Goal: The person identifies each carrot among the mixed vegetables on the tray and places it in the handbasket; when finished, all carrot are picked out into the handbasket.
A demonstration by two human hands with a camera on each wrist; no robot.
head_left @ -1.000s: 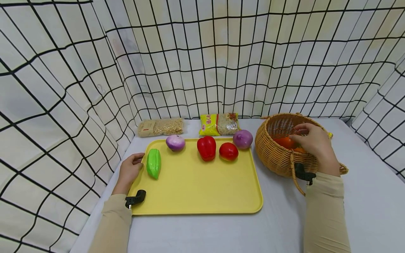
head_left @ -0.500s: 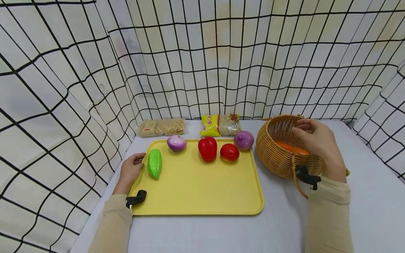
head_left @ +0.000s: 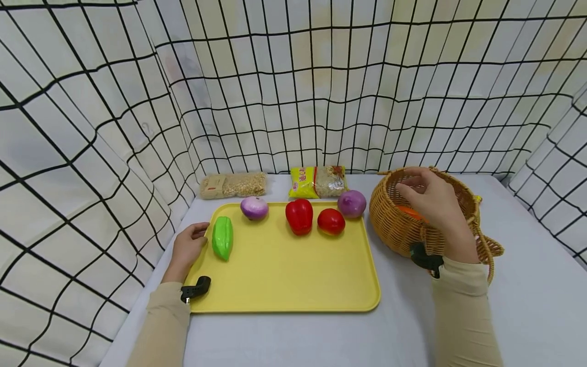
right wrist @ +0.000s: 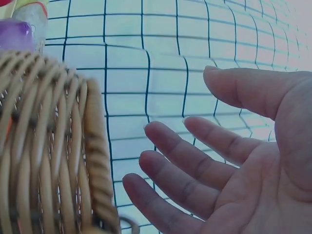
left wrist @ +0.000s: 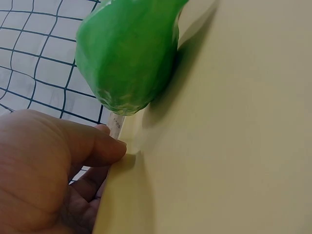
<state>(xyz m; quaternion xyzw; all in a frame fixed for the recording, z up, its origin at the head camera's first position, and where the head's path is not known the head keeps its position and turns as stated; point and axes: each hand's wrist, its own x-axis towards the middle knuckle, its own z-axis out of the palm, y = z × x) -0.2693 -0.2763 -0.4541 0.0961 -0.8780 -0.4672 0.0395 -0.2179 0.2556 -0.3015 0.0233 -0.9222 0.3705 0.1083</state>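
Observation:
My left hand (head_left: pixel 189 250) is at the left rim of the yellow tray (head_left: pixel 293 275). In the left wrist view the thumb lies over the rim and the fingers are on its outer side, gripping it. Just beyond the thumb lies a green star fruit-like piece (left wrist: pixel 129 53) on the tray. My right hand (head_left: pixel 435 204) hovers over the wicker basket (head_left: pixel 394 232) and holds nothing. Its fingers and thumb are spread apart in the right wrist view, beside the basket rim (right wrist: pixel 95 146). Inside the basket an orange thing (head_left: pixel 411 212) shows partly; the hand hides the rest.
Along the tray's back stand a purple-white onion (head_left: pixel 254 208), a red bell pepper (head_left: pixel 299 216), a red tomato-like piece (head_left: pixel 331 221) and a purple onion (head_left: pixel 351 204). Behind lie a bag of beans (head_left: pixel 234 185) and a yellow packet (head_left: pixel 318 182). Black netting (head_left: pixel 293 97) surrounds the table.
My right hand has risen out of the basket, shifted right, then swung back left above it. The left hand and the pieces on the tray have stayed put.

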